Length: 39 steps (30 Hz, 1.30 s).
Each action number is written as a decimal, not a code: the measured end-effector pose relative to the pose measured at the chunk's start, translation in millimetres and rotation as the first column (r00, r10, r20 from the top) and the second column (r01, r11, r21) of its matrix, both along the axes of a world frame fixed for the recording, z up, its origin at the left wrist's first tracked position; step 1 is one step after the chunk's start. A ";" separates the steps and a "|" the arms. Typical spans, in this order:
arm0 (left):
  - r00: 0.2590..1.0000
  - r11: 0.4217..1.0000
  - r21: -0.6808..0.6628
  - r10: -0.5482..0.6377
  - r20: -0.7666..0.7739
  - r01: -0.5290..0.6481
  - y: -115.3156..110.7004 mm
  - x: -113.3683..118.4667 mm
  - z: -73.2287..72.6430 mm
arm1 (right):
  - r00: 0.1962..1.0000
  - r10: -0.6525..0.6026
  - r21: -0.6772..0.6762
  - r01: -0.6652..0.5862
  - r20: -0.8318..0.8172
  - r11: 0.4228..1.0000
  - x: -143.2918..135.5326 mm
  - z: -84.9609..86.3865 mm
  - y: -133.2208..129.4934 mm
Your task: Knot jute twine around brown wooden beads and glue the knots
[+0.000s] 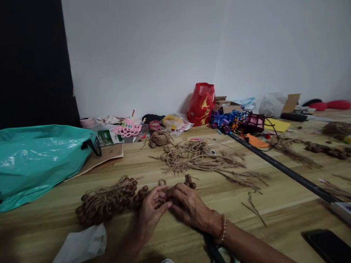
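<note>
While beads (132, 183) lie beside your left hand (150, 209), presumably for reach, it meets your right hand (190, 204), fingers (159, 194) part-curled on both; any hold cannot be told.

The head camera looks forward and down across the nearby table (225, 199) toward a wall (148, 54).

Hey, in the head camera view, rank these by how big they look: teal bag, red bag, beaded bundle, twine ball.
Largest to smallest, by apparent size only:
1. Teal bag
2. Beaded bundle
3. Red bag
4. Twine ball
</note>
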<state>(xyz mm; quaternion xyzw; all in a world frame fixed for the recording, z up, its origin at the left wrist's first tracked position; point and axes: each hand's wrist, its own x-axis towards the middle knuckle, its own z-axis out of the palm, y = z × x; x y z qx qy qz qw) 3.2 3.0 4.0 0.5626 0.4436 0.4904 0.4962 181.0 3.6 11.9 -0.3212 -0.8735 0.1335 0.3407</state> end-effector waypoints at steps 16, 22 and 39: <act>0.999 1.000 -0.015 0.016 -0.051 -0.017 -0.5 -0.7 -0.2 | 0.999 0.004 0.005 -0.005 0.035 1.000 0.8 -2.6 1.7; 0.997 1.000 -0.004 0.009 -0.082 -0.010 -2.2 0.4 6.8 | 0.999 0.000 0.036 -0.002 0.048 0.999 0.5 -1.8 1.6; 0.997 1.000 0.003 0.006 -0.076 -0.006 -1.5 2.8 0.2 | 0.999 -0.009 0.056 0.006 0.054 0.998 0.3 -3.2 2.4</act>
